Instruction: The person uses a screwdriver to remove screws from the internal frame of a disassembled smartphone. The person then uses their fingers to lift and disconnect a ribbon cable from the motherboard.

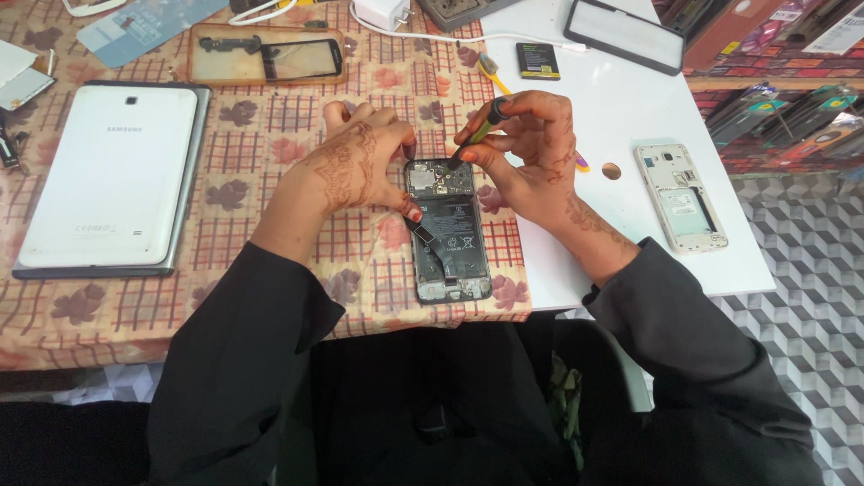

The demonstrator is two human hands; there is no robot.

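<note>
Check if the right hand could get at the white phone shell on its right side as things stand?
Probably yes. The phone shell lies open on the white table beside the right hand, nothing between them. But that hand holds a screwdriver.

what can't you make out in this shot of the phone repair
Head view only:
- Screwdriver tip: too small to tell which screw it meets on the open phone.
- Phone's upper left corner: hidden under the left hand.
- Screwdriver handle: mostly wrapped by the right hand.
- Black frame at top: cut off by the edge.
</note>
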